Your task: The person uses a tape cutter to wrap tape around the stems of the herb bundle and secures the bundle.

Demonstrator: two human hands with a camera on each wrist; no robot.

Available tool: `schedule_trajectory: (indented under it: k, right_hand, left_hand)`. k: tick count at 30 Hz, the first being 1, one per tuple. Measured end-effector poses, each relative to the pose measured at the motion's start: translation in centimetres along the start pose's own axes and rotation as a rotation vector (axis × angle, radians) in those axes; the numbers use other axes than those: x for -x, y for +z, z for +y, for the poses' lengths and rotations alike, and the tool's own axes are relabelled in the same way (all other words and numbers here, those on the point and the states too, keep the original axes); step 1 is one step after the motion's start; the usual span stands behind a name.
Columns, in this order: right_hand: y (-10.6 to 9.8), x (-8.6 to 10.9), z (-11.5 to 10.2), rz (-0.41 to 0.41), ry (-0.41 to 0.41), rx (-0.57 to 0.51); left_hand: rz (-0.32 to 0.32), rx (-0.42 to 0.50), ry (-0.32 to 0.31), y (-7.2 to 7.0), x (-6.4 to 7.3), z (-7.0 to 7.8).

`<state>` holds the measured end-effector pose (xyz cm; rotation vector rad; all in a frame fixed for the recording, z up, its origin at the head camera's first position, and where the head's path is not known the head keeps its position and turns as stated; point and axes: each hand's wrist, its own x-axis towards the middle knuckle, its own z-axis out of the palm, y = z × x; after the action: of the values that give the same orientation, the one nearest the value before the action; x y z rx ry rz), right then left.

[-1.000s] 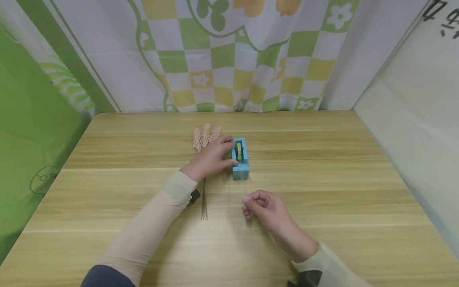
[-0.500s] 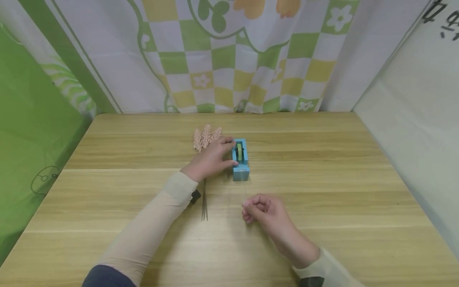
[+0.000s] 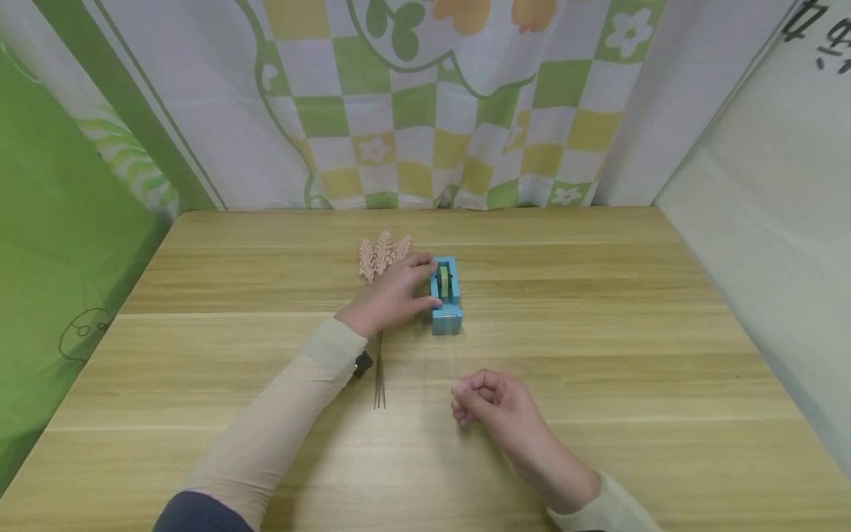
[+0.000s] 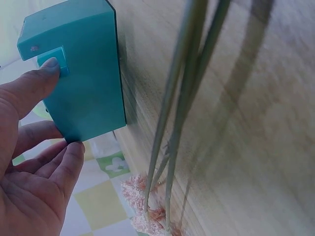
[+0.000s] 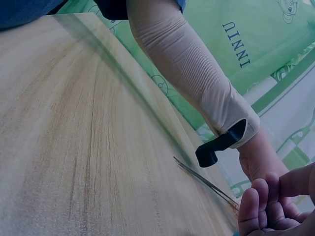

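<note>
A blue tape dispenser with a greenish tape roll inside stands on the table. My left hand grips its left side; in the left wrist view the thumb presses a raised block on the dispenser, and the fingers hold its far end. Nearer to me, my right hand pinches thumb against forefinger. A barely visible strip of clear tape seems to run from the dispenser to that pinch. Under the left hand lie pinkish artificial flower sprigs with thin stems, partly covered.
The wooden table stretches to both sides. A checked curtain hangs behind its far edge, with green cloth at the left and a white sheet at the right. A black wrist mount sits on the left sleeve.
My right hand has drawn back slightly towards me, away from the dispenser, still pinched. The left hand, dispenser and sprigs have stayed in place.
</note>
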<state>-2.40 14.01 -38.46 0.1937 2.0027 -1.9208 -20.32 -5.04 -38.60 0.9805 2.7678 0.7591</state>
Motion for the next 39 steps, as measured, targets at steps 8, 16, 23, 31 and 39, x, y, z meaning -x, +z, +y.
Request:
schedule_trajectory:
  k: [8,16,23,31,39]
  right_hand:
    - [0.0,0.1,-0.1,0.007,0.008,-0.017]
    - [0.0,0.2,-0.1,-0.009,-0.016,-0.023]
    - [-0.1,0.1,-0.2,-0.021,-0.026,-0.021]
    - [-0.3,0.2,-0.3,-0.014,-0.023,-0.021]
    - [-0.4,0.2,-0.3,-0.011,-0.021,-0.024]
  left_hand:
    - [-0.055,0.004,-0.028,-0.4,0.4,0.0]
    - [0.022,0.045,-0.066,-1.5,2.8,-0.5]
    - [0.097,0.015,-0.259,-2.5,5.9,-0.7]
    - [-0.052,0.114,-0.440,-1.1,7.4,-1.3]
    - [-0.051,0.152,-0.484,-0.3,7.2,-0.5]
